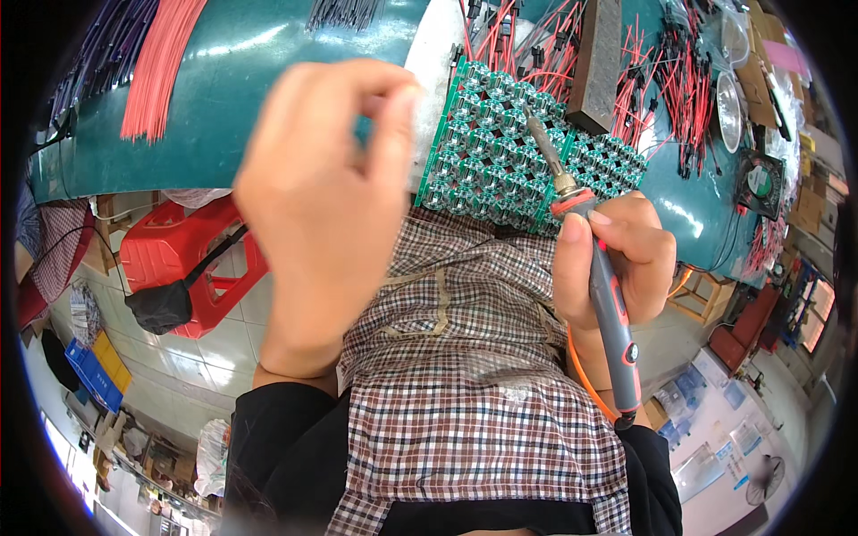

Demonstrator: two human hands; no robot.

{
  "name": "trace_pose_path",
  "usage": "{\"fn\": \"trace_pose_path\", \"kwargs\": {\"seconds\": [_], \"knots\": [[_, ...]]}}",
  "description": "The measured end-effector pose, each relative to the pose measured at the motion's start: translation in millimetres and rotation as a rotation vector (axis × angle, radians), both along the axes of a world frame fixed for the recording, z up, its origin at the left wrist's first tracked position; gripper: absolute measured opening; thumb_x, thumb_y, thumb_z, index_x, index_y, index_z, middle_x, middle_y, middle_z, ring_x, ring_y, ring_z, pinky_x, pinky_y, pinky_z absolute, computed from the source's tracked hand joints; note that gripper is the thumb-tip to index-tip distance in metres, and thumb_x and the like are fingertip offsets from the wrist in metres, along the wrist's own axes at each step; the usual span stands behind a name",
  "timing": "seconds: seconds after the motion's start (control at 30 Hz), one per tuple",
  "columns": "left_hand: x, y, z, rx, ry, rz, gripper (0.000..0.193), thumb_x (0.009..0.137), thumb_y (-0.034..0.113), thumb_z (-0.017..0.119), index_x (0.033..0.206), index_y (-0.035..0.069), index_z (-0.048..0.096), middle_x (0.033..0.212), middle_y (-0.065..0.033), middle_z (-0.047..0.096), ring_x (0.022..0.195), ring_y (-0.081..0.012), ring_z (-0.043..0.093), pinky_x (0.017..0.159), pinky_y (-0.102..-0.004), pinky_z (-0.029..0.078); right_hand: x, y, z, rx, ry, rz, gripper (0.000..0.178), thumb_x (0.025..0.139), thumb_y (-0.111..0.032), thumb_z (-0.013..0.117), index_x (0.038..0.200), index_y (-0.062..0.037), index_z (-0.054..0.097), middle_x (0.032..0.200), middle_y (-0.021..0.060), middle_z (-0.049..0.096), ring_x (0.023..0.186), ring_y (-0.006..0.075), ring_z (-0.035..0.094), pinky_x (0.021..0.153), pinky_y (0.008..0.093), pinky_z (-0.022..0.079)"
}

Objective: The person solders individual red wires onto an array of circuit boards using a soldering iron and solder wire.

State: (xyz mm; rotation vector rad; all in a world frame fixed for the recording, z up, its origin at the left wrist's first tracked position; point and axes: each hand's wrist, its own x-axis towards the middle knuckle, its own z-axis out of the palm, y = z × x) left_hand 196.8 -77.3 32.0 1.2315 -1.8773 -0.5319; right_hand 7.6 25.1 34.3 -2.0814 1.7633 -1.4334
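In my right hand [617, 259] is a soldering iron [609, 313] with a grey and red handle, my thumb and fingers wrapped round it. Its metal tip points up and left over a green circuit board panel [483, 147] set with rows of small clear and metallic parts. My left hand [326, 179] is raised to the left of the panel, slightly blurred. Thumb and forefinger come together there in a pinch; whatever they hold, if anything, I cannot make out. Red and black wires [545, 40] with dark connectors lie behind the panel, beside a dark rectangular bar [597, 67].
Bundles of pink-red wires [165, 67] and dark wires [103, 58] lie on the green table [228, 98]. More red wires [693, 98] and a small fan [761, 183] are at the right. A red plastic stool [183, 259] stands below left. An orange cable [585, 380] trails from the iron.
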Motion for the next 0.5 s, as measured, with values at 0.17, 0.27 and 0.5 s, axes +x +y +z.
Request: {"fn": "trace_pose_path", "kwargs": {"seconds": [0.17, 0.27, 0.5], "knots": [[38, -7, 21, 0.036, 0.15, 0.207, 0.012, 0.095, 0.006, 0.073, 0.103, -0.002, 0.075, 0.086, 0.0008, 0.071, 0.061, 0.0026, 0.047, 0.054, -0.0131, 0.03, -1, 1, -7, 0.008, -0.015, -0.017, 0.028, 0.075, 0.002, 0.078, 0.09, -0.0038, 0.055, 0.07, 0.0069, 0.06, 0.053, 0.018, 0.057, 0.046, 0.0289, 0.045], [58, -11, 20, -0.1, 0.135, 0.332, 0.009, 0.091, 0.005, 0.076, 0.098, -0.001, 0.075, 0.078, 0.0041, 0.068, 0.053, 0.0044, 0.036, 0.049, -0.0145, 0.022, -1, -1, -10, 0.004, -0.045, -0.025, 0.029, 0.075, 0.002, 0.079, 0.089, -0.0035, 0.055, 0.07, 0.0071, 0.06, 0.053, 0.0188, 0.059, 0.047, 0.0295, 0.046], [135, -34, 34, -0.253, 0.052, 0.528, 0.016, 0.094, 0.012, 0.075, 0.101, -0.002, 0.077, 0.094, -0.0081, 0.077, 0.081, -0.011, 0.071, 0.07, -0.0198, 0.055, -7, -6, -7, 0.01, -0.048, 0.029, 0.03, 0.073, 0.003, 0.08, 0.09, -0.002, 0.056, 0.07, 0.0072, 0.06, 0.052, 0.0174, 0.058, 0.046, 0.0287, 0.045]]}}
